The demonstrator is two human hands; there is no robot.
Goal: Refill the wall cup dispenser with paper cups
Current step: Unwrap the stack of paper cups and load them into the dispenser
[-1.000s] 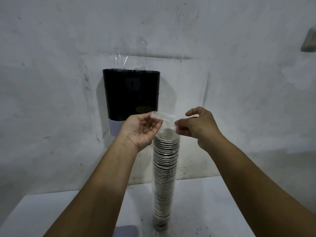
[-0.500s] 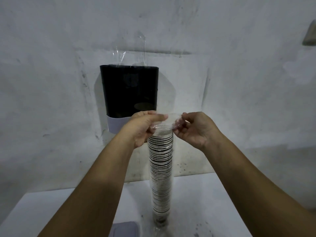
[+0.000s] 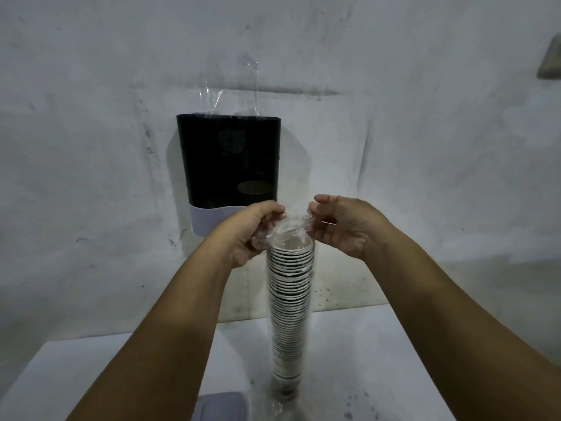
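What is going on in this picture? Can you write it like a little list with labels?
place: a white table against a scuffed wall
cups: a tall stack of paper cups standing upright on the table, wrapped in a clear plastic sleeve
left hand: pinches the sleeve's top on its side
right hand: pinches the sleeve's top on the other side
dispenser: black, on the wall behind the hands, a few cups visible inside
step: sleeve not yet off, cups not yet loaded
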